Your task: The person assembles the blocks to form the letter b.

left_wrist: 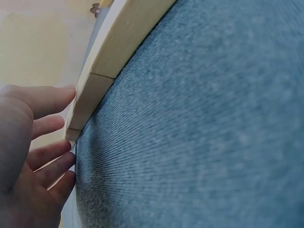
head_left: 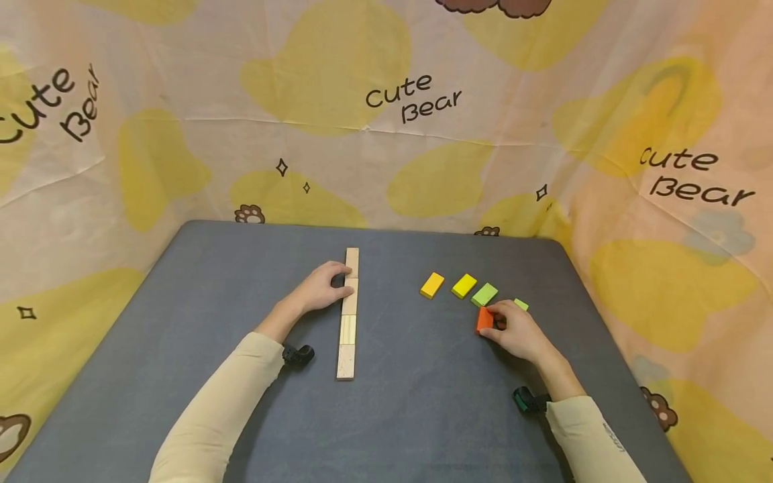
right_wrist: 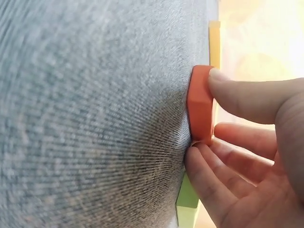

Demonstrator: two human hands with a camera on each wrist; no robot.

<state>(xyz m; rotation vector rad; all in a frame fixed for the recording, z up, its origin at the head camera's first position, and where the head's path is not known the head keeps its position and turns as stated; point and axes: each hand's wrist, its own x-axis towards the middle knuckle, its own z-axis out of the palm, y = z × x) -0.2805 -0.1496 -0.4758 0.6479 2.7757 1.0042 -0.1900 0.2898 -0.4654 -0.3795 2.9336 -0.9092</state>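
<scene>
The left hand (head_left: 317, 287) was at the left side of a row of wooden blocks (head_left: 348, 329), near the row's far end. Its thumb and index finger reached to the row's edge, the index finger by the farthest block and the thumb by the second. The left wrist view showed the thumb tip at the wood and the other fingers loosely bent, not wrapped round any block. The row counted four pale blocks, laid flat end to end and running away from the person.

The right hand (head_left: 521, 332) gripped a red-orange block (head_left: 484, 320), pinching it between thumb and fingertips. The block was right of the row and well apart from it, close to the surface of the grey table (head_left: 392, 416); whether it touched the surface could not be told.

Beyond the gripped block, an orange-yellow block (head_left: 431, 286), a yellow block (head_left: 464, 286) and a green block (head_left: 484, 295) lay spaced apart from left to right, each set at a slant. The green block was just beyond the red-orange one; contact between the two could not be confirmed. A light green block (head_left: 521, 304) showed only in part behind the right hand.

Both forearms wore cream sleeves (head_left: 211, 416), with a dark device at the left wrist (head_left: 298, 355) and another at the right wrist (head_left: 528, 400). A patterned cloth (head_left: 519, 100) lettered "Cute Bear" stood behind the table and along its sides.
</scene>
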